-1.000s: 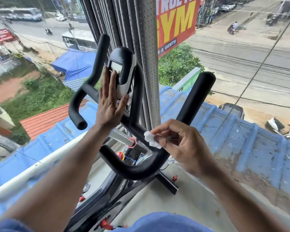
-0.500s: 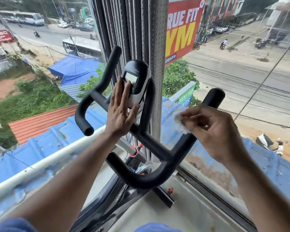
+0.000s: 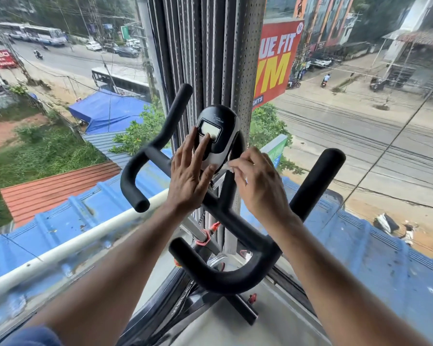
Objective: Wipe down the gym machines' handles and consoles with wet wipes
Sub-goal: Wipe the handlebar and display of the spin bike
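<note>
An exercise bike's black foam handlebars [image 3: 235, 275] curve up in front of me, with a black and white console [image 3: 216, 131] mounted at their centre. My left hand [image 3: 190, 176] lies flat against the console's left side, straight fingers touching its face just below the small screen. My right hand [image 3: 258, 186] pinches a small white wet wipe [image 3: 229, 167] and holds it at the console's lower right edge, beside the upright bar. Most of the wipe is hidden by my fingers.
The bike stands right against a corner window with a grey perforated column [image 3: 245, 71] behind the console. The right handlebar end [image 3: 328, 166] and left handlebar end [image 3: 138, 198] stick out on both sides. A red knob [image 3: 205, 239] sits on the frame below.
My right hand carried the wipe from the lower loop up the right bar, then left to the console's lower right edge. My left hand stayed on the console.
</note>
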The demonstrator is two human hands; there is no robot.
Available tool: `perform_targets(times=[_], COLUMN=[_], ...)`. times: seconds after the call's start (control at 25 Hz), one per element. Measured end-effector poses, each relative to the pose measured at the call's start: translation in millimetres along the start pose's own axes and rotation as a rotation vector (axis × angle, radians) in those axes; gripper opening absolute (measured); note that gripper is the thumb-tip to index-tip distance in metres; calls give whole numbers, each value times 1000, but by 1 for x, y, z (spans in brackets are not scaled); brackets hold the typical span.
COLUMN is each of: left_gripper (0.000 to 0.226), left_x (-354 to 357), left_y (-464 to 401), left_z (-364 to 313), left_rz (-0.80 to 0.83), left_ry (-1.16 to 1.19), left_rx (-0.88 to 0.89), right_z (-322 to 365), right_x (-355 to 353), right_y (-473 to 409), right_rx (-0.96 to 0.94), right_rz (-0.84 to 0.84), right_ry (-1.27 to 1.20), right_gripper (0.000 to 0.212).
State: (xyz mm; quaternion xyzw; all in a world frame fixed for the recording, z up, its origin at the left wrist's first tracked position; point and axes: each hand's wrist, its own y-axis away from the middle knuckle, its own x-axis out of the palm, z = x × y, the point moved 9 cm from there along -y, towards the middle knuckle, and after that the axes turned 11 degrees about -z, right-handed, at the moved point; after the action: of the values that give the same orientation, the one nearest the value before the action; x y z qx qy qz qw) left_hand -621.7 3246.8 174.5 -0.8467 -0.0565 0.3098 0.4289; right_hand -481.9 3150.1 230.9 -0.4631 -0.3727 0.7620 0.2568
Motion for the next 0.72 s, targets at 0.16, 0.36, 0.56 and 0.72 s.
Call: perform_targets(times=[0.16, 0.36, 0.56, 0.72], left_gripper=[59, 58, 59, 59], left_x=[-1, -2, -1, -1], left_y=[3, 3, 3, 2], left_z=[-1, 1, 2, 4], left_rz=[-7, -21, -25, -31], left_ry=[30, 46, 43, 28], left_rx=[29, 43, 57, 61], right_z=[26, 12, -34, -27], right_x=[19, 7, -7, -6], right_y=[48, 2, -54, -31], right_rx=[-70, -68, 170, 192], right_rz=[210, 105, -152, -129], right_ry=[76, 46, -111, -188], right_gripper=[6, 12, 4, 8])
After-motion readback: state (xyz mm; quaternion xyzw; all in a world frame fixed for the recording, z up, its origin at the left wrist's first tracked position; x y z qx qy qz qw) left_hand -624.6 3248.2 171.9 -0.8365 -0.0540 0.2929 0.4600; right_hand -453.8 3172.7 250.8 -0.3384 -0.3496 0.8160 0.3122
